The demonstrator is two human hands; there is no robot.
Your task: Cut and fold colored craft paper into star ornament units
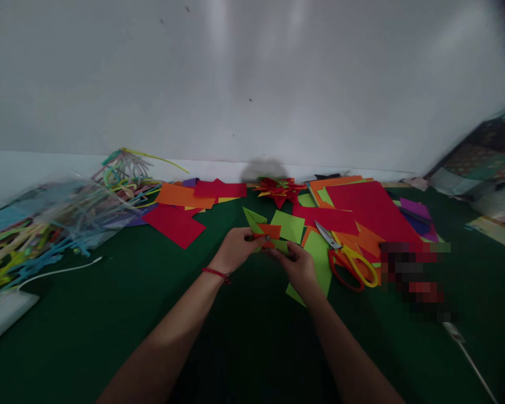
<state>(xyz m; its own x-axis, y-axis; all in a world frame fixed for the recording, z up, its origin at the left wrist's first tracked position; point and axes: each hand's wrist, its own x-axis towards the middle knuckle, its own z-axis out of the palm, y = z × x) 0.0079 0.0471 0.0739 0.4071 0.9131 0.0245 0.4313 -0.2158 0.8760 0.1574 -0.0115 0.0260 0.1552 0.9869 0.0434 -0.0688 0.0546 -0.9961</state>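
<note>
Between my two hands is a folded paper piece made of green and orange paper, with a pointed green flap standing up at its left. My left hand pinches its left part, thumb across the orange paper. The fingers of my right hand are closed on the green strip at its right end. A red bracelet circles my left wrist. Just behind my hands lies a green paper square, and a larger green sheet rests partly under my right hand. The undersides of my fingers are hidden.
Scissors with red and yellow handles lie right of my hands on paper. Red sheets are stacked behind them. A pile of folded paper points stands by the wall. Pipe cleaners, a plastic bag and a white power bank lie left.
</note>
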